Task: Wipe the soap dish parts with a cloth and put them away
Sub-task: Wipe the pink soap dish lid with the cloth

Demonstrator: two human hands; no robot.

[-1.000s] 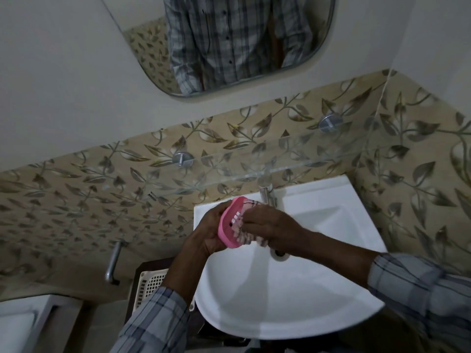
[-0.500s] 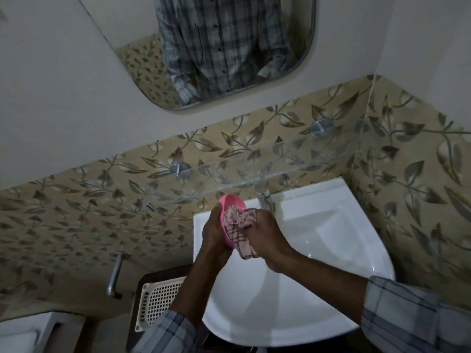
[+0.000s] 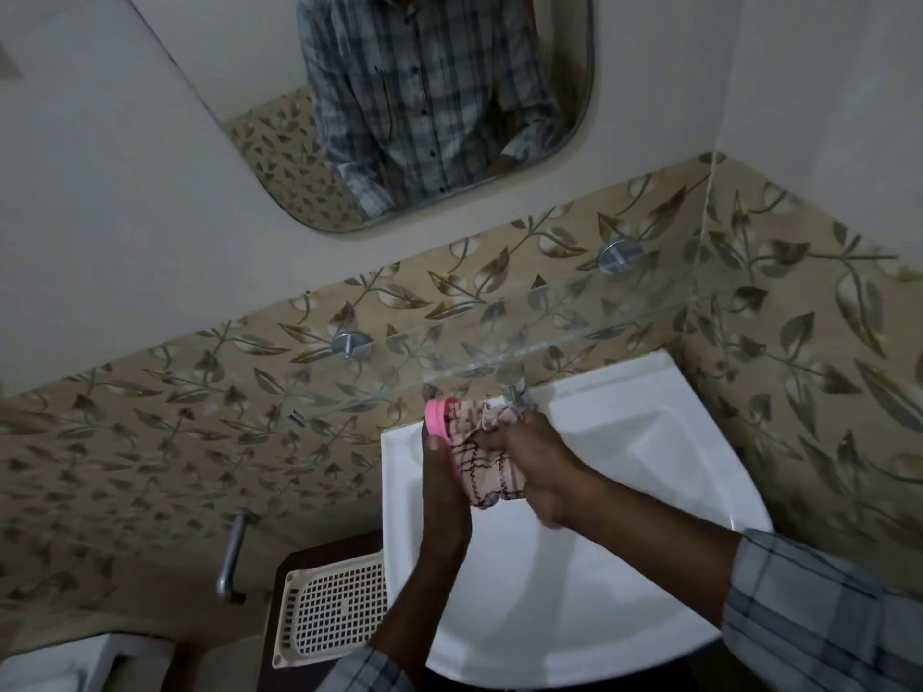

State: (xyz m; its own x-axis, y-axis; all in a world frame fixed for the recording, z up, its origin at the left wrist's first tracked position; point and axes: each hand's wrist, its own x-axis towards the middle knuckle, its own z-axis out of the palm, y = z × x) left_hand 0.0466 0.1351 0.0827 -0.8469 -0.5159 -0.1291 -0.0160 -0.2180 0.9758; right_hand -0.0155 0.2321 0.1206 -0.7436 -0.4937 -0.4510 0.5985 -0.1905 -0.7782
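A pink soap dish part stands on edge above the white sink, gripped from the left by my left hand. Only its upper rim shows. A pale pink checked cloth is bunched against its inner face and hangs down below it. My right hand grips the cloth and presses it into the dish.
A metal tap stands just behind my hands. A glass shelf runs along the leaf-patterned tiles above the sink. A cream perforated basket sits lower left of the sink, beside a metal handle. A mirror hangs above.
The cloth has come up over the dish's inner face, which showed bare slots a second ago. The dish has turned more edge-on and both hands have shifted slightly up and back.
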